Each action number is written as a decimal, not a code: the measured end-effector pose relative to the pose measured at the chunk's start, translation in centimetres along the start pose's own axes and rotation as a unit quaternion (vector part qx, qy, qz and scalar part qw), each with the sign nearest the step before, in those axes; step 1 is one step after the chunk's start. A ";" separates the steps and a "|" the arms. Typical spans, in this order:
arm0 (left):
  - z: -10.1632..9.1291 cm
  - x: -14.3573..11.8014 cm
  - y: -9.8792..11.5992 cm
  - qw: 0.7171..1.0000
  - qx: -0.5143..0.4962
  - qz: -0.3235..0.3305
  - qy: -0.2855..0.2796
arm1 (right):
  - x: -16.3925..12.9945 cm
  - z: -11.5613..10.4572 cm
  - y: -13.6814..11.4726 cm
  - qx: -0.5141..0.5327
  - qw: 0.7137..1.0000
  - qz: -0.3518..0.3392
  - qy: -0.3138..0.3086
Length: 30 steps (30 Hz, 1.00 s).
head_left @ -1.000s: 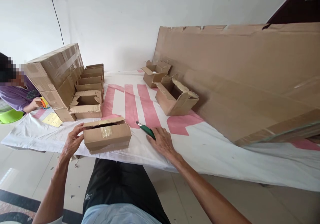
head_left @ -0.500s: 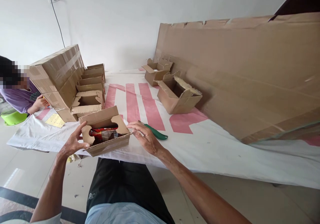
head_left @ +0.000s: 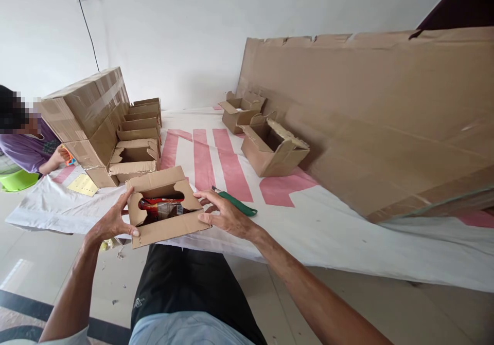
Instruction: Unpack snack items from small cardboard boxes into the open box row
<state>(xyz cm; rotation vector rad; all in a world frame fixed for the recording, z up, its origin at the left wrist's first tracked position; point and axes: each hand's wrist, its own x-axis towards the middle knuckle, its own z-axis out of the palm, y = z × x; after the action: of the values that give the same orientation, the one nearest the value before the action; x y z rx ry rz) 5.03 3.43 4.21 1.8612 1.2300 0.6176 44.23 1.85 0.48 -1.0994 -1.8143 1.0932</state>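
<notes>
Near the front edge of the table, an open cardboard box (head_left: 170, 228) stands between my hands with its flaps up or folded outward. Inside it lie packets (head_left: 164, 207) with red and clear parts; their kind is hard to make out. My left hand (head_left: 110, 222) grips the box's left end, thumb on the near flap. The right end is held by my right hand (head_left: 229, 216), its thumb over the near flap and fingers at the end flap. Just beyond that hand, a curved green object (head_left: 240, 204) with a dark tip rests on the cloth.
Taped cartons (head_left: 87, 113) are stacked at the left, with several open boxes (head_left: 133, 167) beside them. Two open boxes (head_left: 276, 152) stand before a large leaning cardboard sheet (head_left: 366, 119). A person in purple (head_left: 23, 149) sits at the far left, holding something orange and blue.
The box's near flap has swung outward and down toward me. My right hand has shifted onto the box's right end, its thumb now on that flap.
</notes>
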 end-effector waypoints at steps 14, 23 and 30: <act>0.3 -0.4 0.3 0.999 0.041 0.002 0.021 | 2.7 4.1 -0.8 -0.272 0.950 -0.057 0.143; 0.5 -0.5 0.4 0.999 0.026 0.019 0.026 | 2.7 2.3 0.9 -0.052 0.975 0.012 0.214; 0.6 -0.5 1.3 0.994 0.089 0.024 0.065 | 2.9 1.7 4.7 0.105 0.970 0.079 0.202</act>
<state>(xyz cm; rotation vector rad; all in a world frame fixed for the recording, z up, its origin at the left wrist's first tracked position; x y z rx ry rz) 5.94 2.45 5.02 2.0306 1.3655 0.6828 43.04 5.28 -3.95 -1.2483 -1.2810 1.0359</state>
